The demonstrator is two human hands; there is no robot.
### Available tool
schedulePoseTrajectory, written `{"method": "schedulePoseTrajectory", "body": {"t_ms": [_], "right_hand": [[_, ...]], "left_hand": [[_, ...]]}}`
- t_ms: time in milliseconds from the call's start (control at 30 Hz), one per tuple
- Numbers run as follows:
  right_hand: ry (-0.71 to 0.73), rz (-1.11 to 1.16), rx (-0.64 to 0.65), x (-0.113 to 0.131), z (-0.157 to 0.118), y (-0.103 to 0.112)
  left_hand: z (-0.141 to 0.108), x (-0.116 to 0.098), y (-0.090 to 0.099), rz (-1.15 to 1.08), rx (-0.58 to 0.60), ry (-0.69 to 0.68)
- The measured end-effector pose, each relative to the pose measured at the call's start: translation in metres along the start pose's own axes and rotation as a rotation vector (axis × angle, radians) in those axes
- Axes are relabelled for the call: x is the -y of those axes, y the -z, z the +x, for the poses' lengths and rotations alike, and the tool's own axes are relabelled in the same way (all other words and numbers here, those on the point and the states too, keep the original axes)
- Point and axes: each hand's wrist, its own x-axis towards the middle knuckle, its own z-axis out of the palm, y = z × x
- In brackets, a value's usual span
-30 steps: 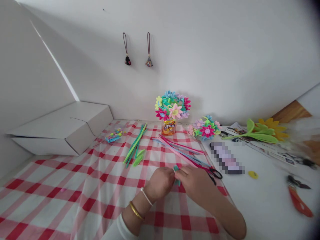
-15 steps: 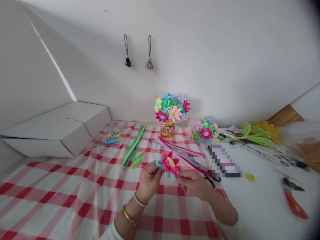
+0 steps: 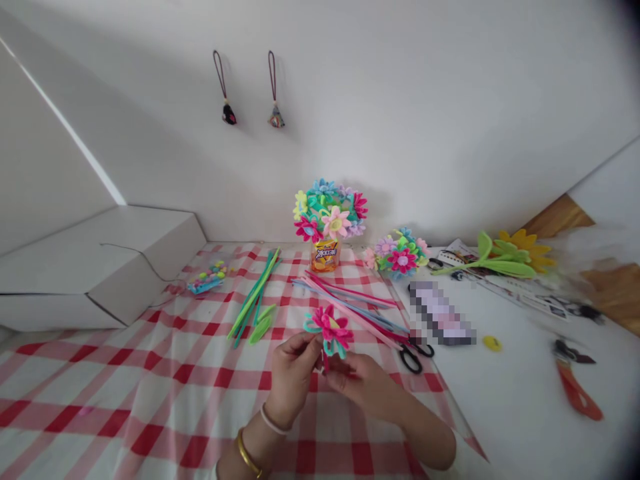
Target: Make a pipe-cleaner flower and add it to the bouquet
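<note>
A magenta pipe-cleaner flower (image 3: 331, 325) with a yellow centre and teal loops beneath is held up over the checked cloth. My left hand (image 3: 296, 373) pinches it from below on the left, thumb against fingers. Just under the petals on the right, my right hand (image 3: 361, 381) has its fingers closed around the flower's lower part, near a short magenta stem. Behind the hands lie pink, magenta and blue-grey pipe cleaners (image 3: 350, 303). Green pipe cleaners (image 3: 254, 293) and a light green leaf shape (image 3: 261, 327) rest to the left.
A flower bouquet stands in an orange container (image 3: 325, 256) at the back. Another bunch (image 3: 401, 257), black-handled scissors (image 3: 411, 359), a phone (image 3: 440, 317) and orange-handled pliers (image 3: 577, 390) are on the right. A white box (image 3: 100, 267) and a pompom tray (image 3: 206, 285) sit left.
My right hand has moved left and under the flower, closer to my left hand. The flower now tilts upward more. The whole view has shifted slightly to the right.
</note>
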Motion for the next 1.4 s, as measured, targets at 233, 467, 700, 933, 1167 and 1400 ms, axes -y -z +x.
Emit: {"method": "schedulePoseTrajectory", "body": {"t_ms": [233,467,700,933,1167,1400], "right_hand": [[-0.099,0.344,-0.053,0.001,0.002,0.0],[0.117,-0.226,-0.221,0.014,-0.009,0.0],[0.167,-0.377,-0.297,0.015,-0.01,0.01],[0.31,-0.797,-0.229,0.009,-0.014,-0.007],[0.495,-1.152,-0.307,0.034,-0.014,0.003],[0.286,-0.451,-0.03,0.048,0.018,0.062]], "left_hand": [[0.005,0.002,0.0,-0.047,-0.033,0.018],[0.013,0.007,0.004,0.049,0.039,0.116],[0.016,-0.001,0.006,-0.024,0.119,0.197],[0.016,-0.001,0.013,0.625,0.061,-0.306],[0.011,-0.004,0.01,0.867,0.47,-0.662],[-0.009,-0.02,0.005,0.587,0.772,-0.516]]}}
